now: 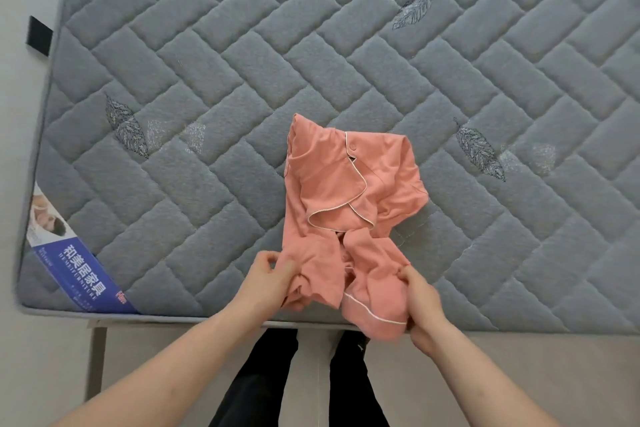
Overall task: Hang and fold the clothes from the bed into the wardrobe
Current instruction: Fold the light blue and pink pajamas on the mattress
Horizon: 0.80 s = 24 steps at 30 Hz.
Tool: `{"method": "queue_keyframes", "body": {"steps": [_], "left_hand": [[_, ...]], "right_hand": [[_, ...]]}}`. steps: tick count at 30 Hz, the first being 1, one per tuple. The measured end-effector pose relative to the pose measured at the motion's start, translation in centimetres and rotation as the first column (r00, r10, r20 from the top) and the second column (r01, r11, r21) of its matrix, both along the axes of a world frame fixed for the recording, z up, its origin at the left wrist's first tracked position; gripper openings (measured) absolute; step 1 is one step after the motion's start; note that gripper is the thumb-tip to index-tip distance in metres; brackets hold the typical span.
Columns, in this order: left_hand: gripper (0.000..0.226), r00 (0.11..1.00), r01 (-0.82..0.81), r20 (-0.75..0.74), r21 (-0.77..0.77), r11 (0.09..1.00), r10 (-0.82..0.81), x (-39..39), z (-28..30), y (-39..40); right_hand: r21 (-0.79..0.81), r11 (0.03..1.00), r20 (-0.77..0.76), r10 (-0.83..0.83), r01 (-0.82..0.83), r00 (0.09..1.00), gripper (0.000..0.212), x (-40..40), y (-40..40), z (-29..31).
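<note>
A salmon-pink pyjama top [346, 191] with white piping and a button lies crumpled on the grey quilted mattress [242, 62], near its front edge. My left hand [270, 279] grips the near left part of the garment, fingers curled into the fabric. My right hand [420, 305] grips the near right part, by a piped hem that hangs slightly over the mattress edge. The far part of the top rests on the mattress. No wardrobe is in view.
The mattress fills most of the view; a blue printed label [83, 270] sits at its front left corner. A bed-frame leg [97, 360] stands below that corner. My dark-trousered legs [298, 381] stand against the front edge. A light wall lies left.
</note>
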State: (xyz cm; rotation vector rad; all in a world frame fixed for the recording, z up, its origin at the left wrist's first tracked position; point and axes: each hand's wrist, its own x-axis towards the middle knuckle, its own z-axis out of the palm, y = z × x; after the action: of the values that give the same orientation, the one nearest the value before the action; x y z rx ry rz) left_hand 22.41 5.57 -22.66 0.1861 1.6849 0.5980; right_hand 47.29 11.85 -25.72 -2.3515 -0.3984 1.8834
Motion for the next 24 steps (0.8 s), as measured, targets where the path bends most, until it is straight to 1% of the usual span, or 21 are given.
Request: {"method": "queue_keyframes", "body": {"steps": [1,3,4,6,8,10,11,12,14,15,16,17,18,19,20,21,22,23,24], "left_hand": [[0.025,0.999,-0.034,0.010,0.044,0.998,0.034,-0.3,0.7,1.4],[0.028,0.999,-0.041,0.026,0.126,0.991,0.038,-1.2,1.8,4.8],[0.024,0.999,-0.036,0.026,0.147,0.989,0.032,-1.6,2.0,6.8],[0.013,0.999,-0.030,-0.015,0.150,0.988,0.033,-2.1,1.9,11.0],[0.020,0.997,-0.074,-0.020,0.121,0.990,0.077,-2.6,1.6,15.3],[0.030,0.987,-0.129,0.107,0.103,0.986,0.118,-3.3,1.5,19.4],[0.032,0.982,-0.120,0.158,0.117,0.986,0.100,-3.7,1.5,21.2],[0.033,0.981,-0.095,0.178,0.122,0.988,0.072,-4.1,1.4,22.4],[0.042,0.989,-0.025,0.145,0.104,0.994,0.010,-4.7,0.1,24.6],[0.045,0.994,0.009,0.112,0.072,0.997,-0.017,-4.8,-0.9,25.3],[0.044,0.996,0.056,0.062,0.043,0.998,-0.059,-4.8,-1.9,25.7],[0.039,0.989,0.146,-0.024,0.020,0.989,-0.145,-4.8,-2.9,25.9],[0.035,0.942,0.298,-0.158,-0.015,0.954,-0.297,-4.9,-3.9,26.1],[0.035,0.836,0.456,-0.307,-0.070,0.887,-0.454,-5.1,-4.7,26.1],[0.037,0.700,0.564,-0.447,-0.133,0.815,-0.558,-5.3,-5.3,25.9],[0.040,0.585,0.609,-0.554,-0.182,0.772,-0.593,-5.4,-5.6,25.7],[0.044,0.522,0.612,-0.630,-0.193,0.767,-0.574,-5.6,-6.0,25.4],[0.052,0.502,0.605,-0.674,-0.175,0.777,-0.542,-5.7,-6.4,25.2],[0.065,0.509,0.601,-0.688,-0.145,0.786,-0.516,-5.9,-6.7,25.0]], "right_hand": [[-0.013,0.997,-0.056,-0.073,0.072,0.996,0.022,0.1,1.0,0.8],[-0.004,0.987,-0.169,-0.161,0.163,0.972,0.031,0.1,3.8,1.9],[0.010,0.981,-0.209,-0.185,0.191,0.960,0.031,-0.1,5.6,2.4],[0.046,0.970,-0.252,-0.221,0.240,0.942,0.025,-0.8,9.5,3.2],[0.059,0.951,-0.287,-0.275,0.303,0.918,0.018,-1.9,13.6,3.5],[0.059,0.923,-0.312,-0.345,0.380,0.885,0.019,-3.0,17.5,3.6],[0.072,0.918,-0.315,-0.350,0.390,0.882,0.018,-3.7,19.1,3.6],[0.084,0.926,-0.313,-0.325,0.367,0.892,0.016,-4.2,20.4,3.4],[0.109,0.967,-0.272,-0.192,0.228,0.943,0.021,-5.3,22.7,2.7],[0.118,0.984,-0.233,-0.101,0.131,0.967,0.028,-5.8,23.4,2.0],[0.122,0.992,-0.177,-0.007,0.028,0.984,0.035,-6.2,23.9,1.3],[0.132,0.989,-0.105,0.074,-0.060,0.992,0.040,-6.6,24.1,0.6],[0.154,0.976,-0.010,0.158,-0.155,0.987,0.045,-6.7,24.0,-0.3],[0.181,0.944,0.119,0.257,-0.275,0.959,0.051,-6.6,23.9,-1.2],[0.210,0.882,0.273,0.363,-0.423,0.891,0.060,-6.4,23.6,-2.1],[0.239,0.794,0.407,0.441,-0.559,0.800,0.070,-6.1,23.3,-2.7],[0.269,0.705,0.498,0.481,-0.656,0.721,0.079,-5.7,22.8,-3.1],[0.303,0.620,0.557,0.501,-0.724,0.662,0.087,-5.5,22.5,-3.4],[0.321,0.545,0.586,0.528,-0.774,0.615,0.093,-5.3,22.3,-3.6]]}}
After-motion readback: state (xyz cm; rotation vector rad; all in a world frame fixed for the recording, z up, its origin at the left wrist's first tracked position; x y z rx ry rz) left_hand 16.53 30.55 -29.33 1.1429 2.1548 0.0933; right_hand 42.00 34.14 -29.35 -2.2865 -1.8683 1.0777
